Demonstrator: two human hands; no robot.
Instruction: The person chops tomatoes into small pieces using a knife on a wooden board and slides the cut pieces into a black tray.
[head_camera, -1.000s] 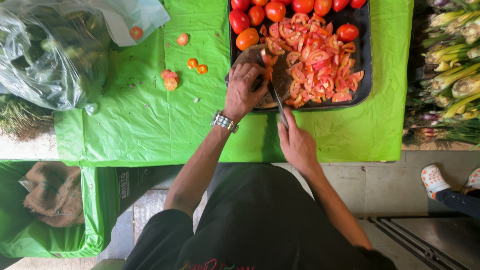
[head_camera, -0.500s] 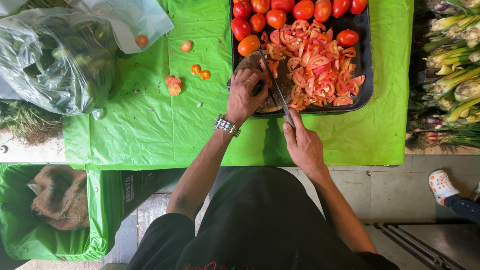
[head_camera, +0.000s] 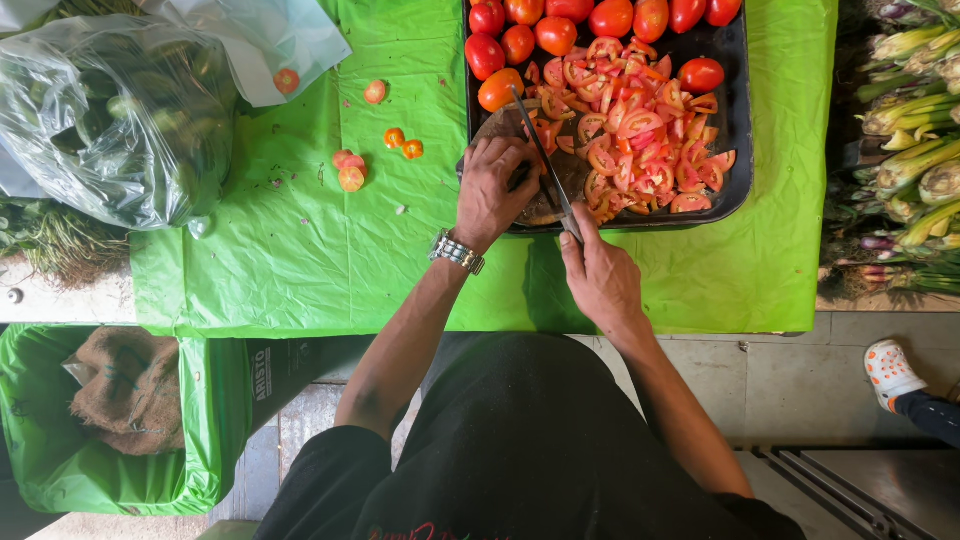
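The right hand (head_camera: 600, 280) is clamped on the handle of a knife (head_camera: 543, 160), whose blade runs away from it over a round wooden board (head_camera: 560, 170) inside the black tray (head_camera: 740, 120). Just left of the blade, the left hand (head_camera: 492, 190) (a metal watch (head_camera: 457, 252) on its wrist) presses down with curled fingers on something on the board, though what it covers cannot be told. Beyond both hands lie tomato slices (head_camera: 640, 140) and whole tomatoes (head_camera: 555, 30); left of the left hand, a few tomato pieces (head_camera: 350, 170) sit on the green-covered desk (head_camera: 300, 250).
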